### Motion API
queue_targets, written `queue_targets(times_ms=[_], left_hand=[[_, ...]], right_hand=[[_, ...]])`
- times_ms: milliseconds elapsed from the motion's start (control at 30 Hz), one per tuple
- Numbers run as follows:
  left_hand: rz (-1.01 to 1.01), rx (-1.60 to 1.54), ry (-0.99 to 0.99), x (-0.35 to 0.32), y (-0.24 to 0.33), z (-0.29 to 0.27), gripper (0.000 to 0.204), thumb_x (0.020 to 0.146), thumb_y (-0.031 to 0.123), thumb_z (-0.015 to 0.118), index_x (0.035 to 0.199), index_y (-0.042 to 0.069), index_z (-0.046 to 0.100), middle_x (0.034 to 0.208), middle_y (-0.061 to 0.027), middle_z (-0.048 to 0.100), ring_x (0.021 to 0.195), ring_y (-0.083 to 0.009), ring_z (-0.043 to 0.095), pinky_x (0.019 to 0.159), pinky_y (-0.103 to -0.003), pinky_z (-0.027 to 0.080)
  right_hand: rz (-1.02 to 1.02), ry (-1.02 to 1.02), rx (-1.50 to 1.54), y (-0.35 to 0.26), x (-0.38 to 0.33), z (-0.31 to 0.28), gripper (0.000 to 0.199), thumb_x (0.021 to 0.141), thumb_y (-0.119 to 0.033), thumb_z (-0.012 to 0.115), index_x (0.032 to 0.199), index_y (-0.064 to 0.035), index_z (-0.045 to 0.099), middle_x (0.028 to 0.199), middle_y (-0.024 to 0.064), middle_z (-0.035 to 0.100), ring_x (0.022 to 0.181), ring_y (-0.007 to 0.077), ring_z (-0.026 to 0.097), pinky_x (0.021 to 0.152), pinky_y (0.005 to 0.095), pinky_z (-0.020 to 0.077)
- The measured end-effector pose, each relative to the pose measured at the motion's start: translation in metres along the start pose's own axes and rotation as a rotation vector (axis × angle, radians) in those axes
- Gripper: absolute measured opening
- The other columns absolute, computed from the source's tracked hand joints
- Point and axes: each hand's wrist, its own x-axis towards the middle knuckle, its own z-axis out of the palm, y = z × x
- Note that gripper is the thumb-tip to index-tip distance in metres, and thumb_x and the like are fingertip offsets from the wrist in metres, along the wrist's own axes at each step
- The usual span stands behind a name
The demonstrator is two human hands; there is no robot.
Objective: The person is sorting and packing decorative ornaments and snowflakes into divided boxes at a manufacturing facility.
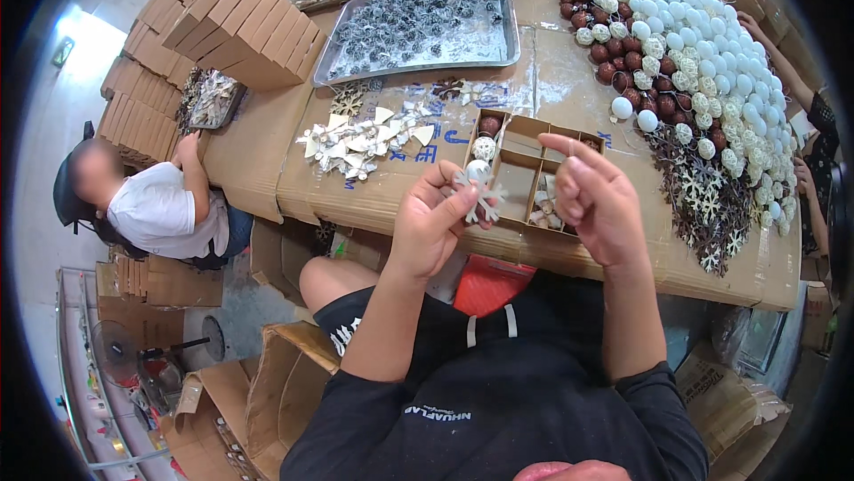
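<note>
Over the bench (569, 90), head view: the left hand (433, 221) has its fingers pinched on a pale snowflake (479, 196) at the divided box's (514, 182) near left corner; the right hand (605, 205) hovers half-curled, grip unclear. Looks partway along: baubles (490, 126) and pale pieces (546, 205) are in, other compartments seemingly left to fill. Blue printing (457, 137) marks the cardboard, white lettering the dark shirt (534, 401)!
</note>
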Motion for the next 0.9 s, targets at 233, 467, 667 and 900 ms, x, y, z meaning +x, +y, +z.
queue_targets(times_ms=[233, 467, 667, 900], left_hand=[[0.096, 0.432, -0.067, -0.006, 0.004, 0.014, 0.014, 0.096, 0.006, 0.068, 0.101, 0.005, 0.056, 0.101, -0.0028, 0.067, 0.091, -0.0067, 0.062, 0.081, -0.023, 0.051], [0.293, 1.220, -0.103, -0.009, 0.011, 0.019, 0.016, 0.086, 0.004, 0.075, 0.093, 0.000, 0.061, 0.087, -0.0064, 0.069, 0.081, -0.0128, 0.065, 0.077, -0.028, 0.052], [0.117, 1.018, -0.065, -0.009, -0.002, 0.006, 0.016, 0.089, 0.006, 0.075, 0.096, 0.002, 0.062, 0.091, -0.0023, 0.068, 0.085, -0.0086, 0.063, 0.081, -0.026, 0.052], [0.084, 0.832, -0.074, -0.008, -0.013, 0.000, 0.016, 0.092, 0.005, 0.074, 0.101, 0.003, 0.060, 0.095, -0.0008, 0.065, 0.088, -0.0060, 0.060, 0.081, -0.022, 0.049]], right_hand=[[0.239, -0.093, -0.109, 0.014, 0.004, 0.008, 0.043, 0.107, -0.039, 0.051, 0.117, -0.0011, 0.066, 0.070, -0.0046, 0.050, 0.055, 0.0042, 0.043, 0.049, 0.0208, 0.0357], [0.127, -0.044, -0.331, 0.009, 0.010, 0.004, 0.023, 0.101, -0.022, 0.063, 0.095, -0.0010, 0.070, 0.066, -0.0065, 0.052, 0.056, 0.0021, 0.046, 0.051, 0.0190, 0.0333], [0.146, -0.040, -0.423, -0.016, 0.014, 0.006, 0.029, 0.101, -0.023, 0.062, 0.081, -0.0036, 0.063, 0.067, -0.0039, 0.056, 0.057, 0.0029, 0.048, 0.051, 0.0202, 0.0371], [0.170, -0.114, -0.418, -0.037, 0.020, 0.011, 0.030, 0.103, -0.023, 0.058, 0.080, -0.0051, 0.059, 0.066, -0.0038, 0.054, 0.055, 0.0034, 0.047, 0.048, 0.0198, 0.0343]])
